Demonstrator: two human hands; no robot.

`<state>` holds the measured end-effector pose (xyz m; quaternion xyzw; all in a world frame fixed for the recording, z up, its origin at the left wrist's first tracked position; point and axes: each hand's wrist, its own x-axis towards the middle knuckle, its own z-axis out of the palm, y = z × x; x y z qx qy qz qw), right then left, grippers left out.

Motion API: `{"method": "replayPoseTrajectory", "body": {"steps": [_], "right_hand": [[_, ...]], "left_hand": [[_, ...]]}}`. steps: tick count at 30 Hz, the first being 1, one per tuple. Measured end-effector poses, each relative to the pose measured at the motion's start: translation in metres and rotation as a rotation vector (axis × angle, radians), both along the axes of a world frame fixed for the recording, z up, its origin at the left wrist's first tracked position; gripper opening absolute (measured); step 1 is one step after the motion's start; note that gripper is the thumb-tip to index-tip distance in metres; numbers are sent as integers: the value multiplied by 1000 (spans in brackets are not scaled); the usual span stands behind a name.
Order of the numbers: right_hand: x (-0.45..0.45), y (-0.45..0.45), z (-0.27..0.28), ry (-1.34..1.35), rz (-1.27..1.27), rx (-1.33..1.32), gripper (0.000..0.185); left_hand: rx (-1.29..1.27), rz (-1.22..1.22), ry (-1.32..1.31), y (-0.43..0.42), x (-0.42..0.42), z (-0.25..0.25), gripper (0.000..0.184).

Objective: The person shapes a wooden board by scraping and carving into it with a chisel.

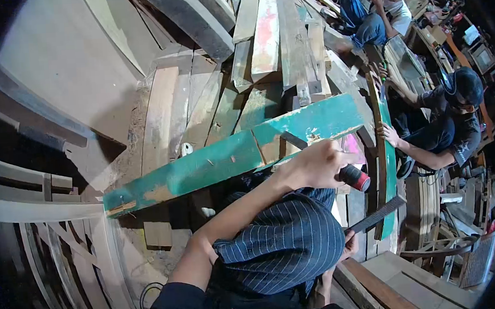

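My left hand (pixel 317 165) is closed around the black-and-red handle of a chisel (pixel 355 178). Its dark blade slants up and left over a green-painted board (pixel 202 169), which lies across in front of my knees. Bare wood shows through chips in the paint, and a notch sits near the blade. Below and to the right, my right hand (pixel 350 246) grips one end of a flat, dark metal bar with a textured face, like a file (pixel 376 214). The bar is apart from the chisel. My striped trouser leg (pixel 282 241) hides part of my right forearm.
Stacked planks (pixel 265 38) lie beyond the board. White slatted frames (pixel 45 210) stand at left. At right, a person (pixel 446 117) in a cap holds another green board (pixel 388 173); a second person (pixel 378 13) sits farther back. Wooden panels (pixel 417 280) lie lower right.
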<state>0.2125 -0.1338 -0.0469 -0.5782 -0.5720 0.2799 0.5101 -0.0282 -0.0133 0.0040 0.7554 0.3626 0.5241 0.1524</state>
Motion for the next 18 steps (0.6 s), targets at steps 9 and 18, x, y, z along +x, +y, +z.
{"method": "replayPoseTrajectory", "body": {"steps": [9, 18], "right_hand": [[25, 15, -30, -298, -52, 229, 32], [23, 9, -15, -322, -54, 160, 37]], "left_hand": [[-22, -20, -35, 0, 3, -1, 28], [19, -21, -21, 3, 4, -2, 33]]}}
